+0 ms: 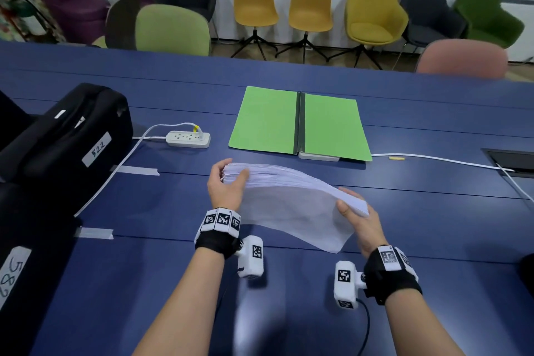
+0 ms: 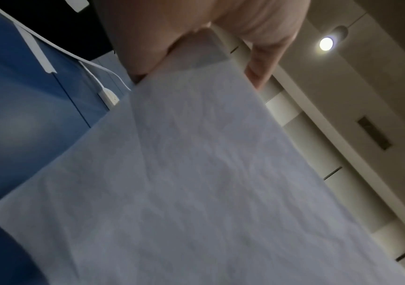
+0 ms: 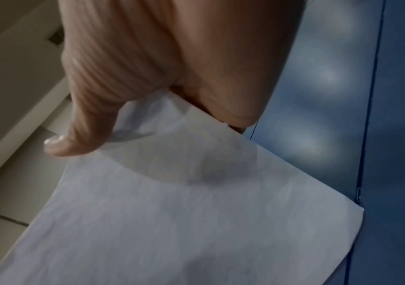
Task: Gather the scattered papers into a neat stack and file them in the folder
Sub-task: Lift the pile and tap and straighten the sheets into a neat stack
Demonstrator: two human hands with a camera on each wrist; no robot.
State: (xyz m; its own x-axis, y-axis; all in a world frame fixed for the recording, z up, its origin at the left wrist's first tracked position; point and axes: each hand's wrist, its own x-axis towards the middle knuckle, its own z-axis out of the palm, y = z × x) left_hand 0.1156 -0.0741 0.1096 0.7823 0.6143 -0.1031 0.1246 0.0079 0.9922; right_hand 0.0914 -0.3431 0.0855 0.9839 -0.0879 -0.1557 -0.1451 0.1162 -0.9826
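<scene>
A thick stack of white papers (image 1: 291, 199) hangs above the blue table (image 1: 404, 228), sagging between my two hands. My left hand (image 1: 226, 182) grips its left end, thumb on top and fingers wrapped beyond the edge. My right hand (image 1: 358, 217) pinches the near right corner, thumb on top. The left wrist view shows the papers' underside (image 2: 196, 183) with my left hand (image 2: 196, 48) at their top edge. In the right wrist view my right hand (image 3: 160, 96) pinches the sheets (image 3: 172, 212). An open green folder (image 1: 300, 124) lies flat just beyond the stack.
A white power strip (image 1: 187, 139) with its cord lies left of the folder. Black bags (image 1: 66, 136) with number labels fill the left side. A white cable (image 1: 433, 159) runs right to a table hatch (image 1: 511, 160). Chairs line the far wall.
</scene>
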